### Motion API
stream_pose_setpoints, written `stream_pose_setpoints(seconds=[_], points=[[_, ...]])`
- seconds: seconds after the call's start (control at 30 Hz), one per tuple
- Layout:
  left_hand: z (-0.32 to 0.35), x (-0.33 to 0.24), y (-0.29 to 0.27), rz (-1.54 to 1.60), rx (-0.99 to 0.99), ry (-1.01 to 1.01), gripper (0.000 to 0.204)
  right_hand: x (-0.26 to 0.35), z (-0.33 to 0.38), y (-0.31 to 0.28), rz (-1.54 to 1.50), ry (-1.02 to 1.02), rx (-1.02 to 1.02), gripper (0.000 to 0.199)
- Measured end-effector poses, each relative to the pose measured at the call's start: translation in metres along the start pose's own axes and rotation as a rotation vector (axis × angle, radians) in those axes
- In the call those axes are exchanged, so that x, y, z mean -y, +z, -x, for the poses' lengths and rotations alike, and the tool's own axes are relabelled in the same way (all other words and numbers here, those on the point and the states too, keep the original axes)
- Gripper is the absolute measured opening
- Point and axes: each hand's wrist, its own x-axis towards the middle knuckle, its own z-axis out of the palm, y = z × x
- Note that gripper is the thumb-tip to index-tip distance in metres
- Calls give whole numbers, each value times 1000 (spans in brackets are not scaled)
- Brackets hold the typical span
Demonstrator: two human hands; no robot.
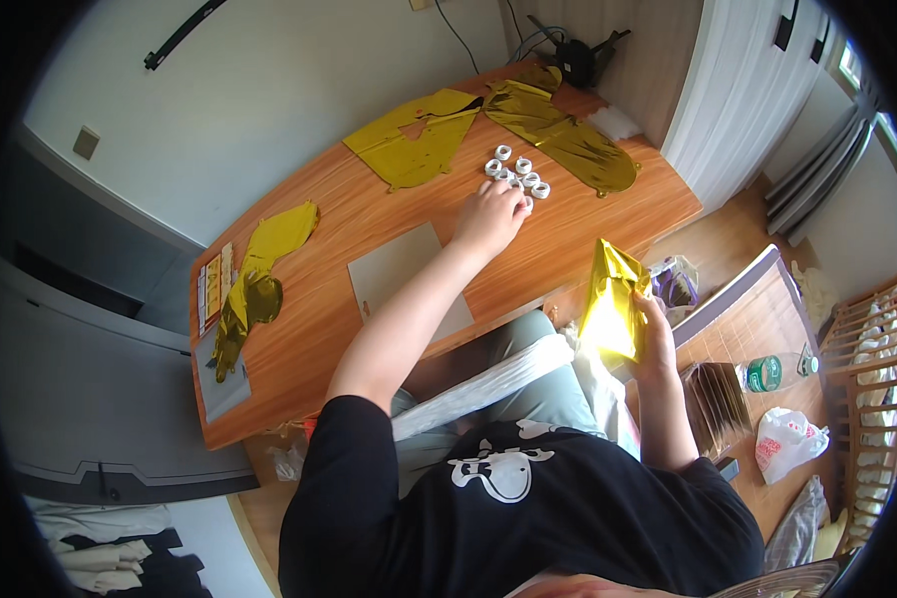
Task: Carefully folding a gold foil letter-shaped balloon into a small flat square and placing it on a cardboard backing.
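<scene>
My left hand (490, 215) reaches across the wooden table with its fingers curled down over a cluster of small white rings (532, 179). Its fingertips close on one ring at the near side of the group, which they partly cover. Off the table's near edge, my right hand (656, 337) grips a shiny folded gold foil balloon (613, 299) by its right side. More uninflated gold foil balloons lie on the table: a broad one (414, 145) behind the rings to the left, a long one (568, 140) at the back right, and a crumpled one (259, 284) at the left.
A pale sheet (399, 269) lies under my left forearm on the table (329, 289). A black router (576, 62) stands in the back corner. On the right are a plastic bottle (772, 373), brown folded card (716, 409), a white plastic bag (789, 444) and a wooden crib (872, 369).
</scene>
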Motion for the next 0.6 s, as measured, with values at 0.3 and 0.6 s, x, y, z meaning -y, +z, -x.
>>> stream_pose_setpoints(seconds=[0.3,0.6], points=[[181,41,-109,-79,-57,-90,32,-13,-20,61,411,-152,143,32],[257,61,-113,398,42,-412,91,-130,-87,203,841,-230,592,30]])
